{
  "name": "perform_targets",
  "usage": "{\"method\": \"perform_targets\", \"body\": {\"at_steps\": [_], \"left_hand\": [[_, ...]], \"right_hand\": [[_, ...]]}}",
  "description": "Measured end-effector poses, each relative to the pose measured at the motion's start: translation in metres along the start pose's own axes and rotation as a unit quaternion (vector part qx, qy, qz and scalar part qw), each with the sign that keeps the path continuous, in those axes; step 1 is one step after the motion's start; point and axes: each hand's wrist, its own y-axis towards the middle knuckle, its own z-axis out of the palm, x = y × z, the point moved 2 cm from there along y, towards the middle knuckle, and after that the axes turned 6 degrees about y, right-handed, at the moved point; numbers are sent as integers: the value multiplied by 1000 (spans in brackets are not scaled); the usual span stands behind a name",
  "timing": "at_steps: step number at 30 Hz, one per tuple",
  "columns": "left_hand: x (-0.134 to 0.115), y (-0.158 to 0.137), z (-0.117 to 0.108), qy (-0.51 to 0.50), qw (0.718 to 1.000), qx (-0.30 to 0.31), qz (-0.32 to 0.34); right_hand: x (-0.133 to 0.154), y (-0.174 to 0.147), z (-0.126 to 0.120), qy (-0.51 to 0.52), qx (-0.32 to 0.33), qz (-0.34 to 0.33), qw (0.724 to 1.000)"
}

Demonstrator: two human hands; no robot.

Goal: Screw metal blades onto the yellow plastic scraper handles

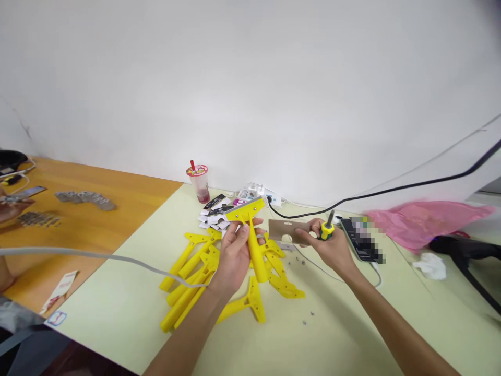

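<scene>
My left hand [234, 256] is closed round a yellow scraper [256, 256], its head tilted up with a metal strip along the top edge. My right hand [332, 248] pinches a brown cardboard sleeve [279, 230] with a hang hole and a rounded cut-out. The same hand also keeps a yellow and green screwdriver [327, 230], its shaft pointing up. Beneath my left hand lies a pile of yellow scraper handles [191, 277] and loose yellow head pieces [287, 286]. Small screws [305, 322] are scattered on the pale tabletop [332, 334].
Black-and-white card sleeves [215, 209], a drink cup [200, 183] and a power strip [250, 192] stand near the wall. At right lie a phone [360, 240], pink plastic [426, 222] and crumpled tissue [430, 266]. Another person's hand [11, 209] is at far left. A grey cable [97, 254] crosses the foreground.
</scene>
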Motion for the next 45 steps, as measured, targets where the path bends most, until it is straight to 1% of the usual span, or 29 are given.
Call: {"method": "perform_targets", "body": {"at_steps": [3, 5, 8, 12, 16, 18, 22, 24, 26, 28, 30, 31, 32, 34, 36, 37, 38, 39, 40, 42, 45], "left_hand": [[-20, 1, 15, -1, 999, 26, 18], [-31, 2, 24, 7, 999, 40, 35], [-36, 3, 37, 19, 996, 65, 60], [-20, -4, 45, 44, 992, 101, 67], [-2, -17, 47, 72, 990, 105, 63], [2, -23, 48, 87, 989, 105, 62], [-4, -33, 51, 120, 983, 123, 65], [-11, -38, 52, 140, 978, 138, 68], [-19, -43, 53, 165, 971, 160, 73], [-28, -49, 56, 197, 958, 188, 91], [-38, -58, 61, 259, 931, 224, 127], [-43, -64, 64, 301, 909, 246, 150], [-47, -71, 67, 347, 881, 270, 178], [-53, -86, 74, 434, 813, 307, 237], [-56, -99, 78, 491, 755, 316, 298], [-56, -104, 80, 508, 734, 312, 326], [-56, -108, 81, 518, 720, 302, 349], [-55, -110, 82, 522, 715, 288, 364], [-55, -111, 84, 522, 719, 270, 371], [-53, -107, 86, 514, 741, 226, 367], [-51, -90, 90, 503, 778, 166, 337]], "right_hand": [[10, -26, 8, -22, 34, 39, 998], [19, -41, 14, -8, 54, 78, 995], [32, -59, 19, 28, 73, 124, 989], [38, -70, 15, 83, 70, 139, 984], [34, -70, 3, 109, 45, 120, 986], [32, -69, -2, 133, 50, 128, 981], [30, -73, -6, 228, 101, 189, 950], [29, -75, -8, 272, 113, 211, 932], [27, -77, -10, 314, 111, 228, 915], [27, -77, -11, 344, 105, 237, 902], [30, -77, -14, 362, 102, 231, 897], [33, -77, -16, 367, 102, 224, 897], [36, -78, -19, 370, 103, 213, 899], [45, -79, -25, 369, 104, 184, 905], [54, -81, -30, 364, 106, 141, 914], [59, -82, -33, 363, 105, 116, 919], [63, -83, -35, 363, 103, 91, 922], [66, -84, -36, 363, 102, 69, 923], [69, -86, -36, 364, 101, 53, 924], [73, -87, -36, 364, 102, 39, 925], [74, -85, -38, 362, 102, 43, 926]]}}
